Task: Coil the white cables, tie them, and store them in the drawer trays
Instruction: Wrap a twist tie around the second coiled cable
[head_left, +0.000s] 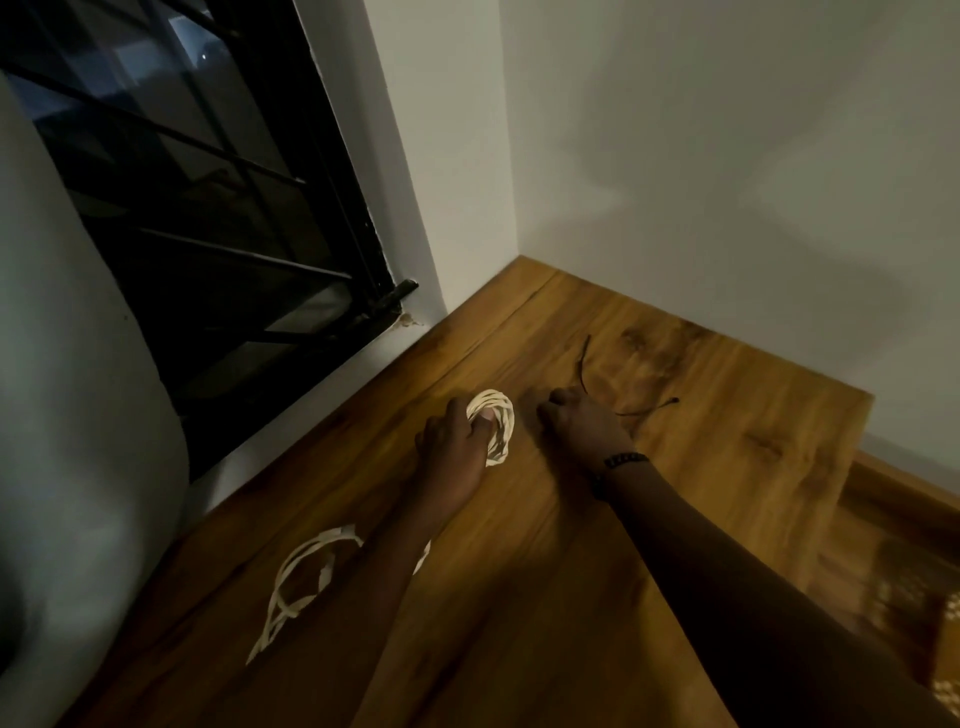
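1. My left hand (457, 441) lay on the wooden table (727, 467), its thumb pressed into the middle of a small coil of white cable (493, 423); whether the other fingers curled round the coil, I could not tell.
2. The coil sat flat on the table, well short of the wall corner (519, 254) and towards me from it.
3. My right hand (582, 426) rested just to the right of the coil, fingers curled together and apparently pinching a thin black tie (584, 374), though the grip itself was too dark to see clearly.
4. One end of the tie ran up and away from the coil towards the wall; the other trailed out to the right across the table.
5. A dark bracelet (626, 461) circled my right wrist.
6. A second white cable (301, 577), loosely looped, lay on the table nearer to me than the coil, partly under my left forearm.
7. To the left of the coil stood a dark barred window (208, 208).
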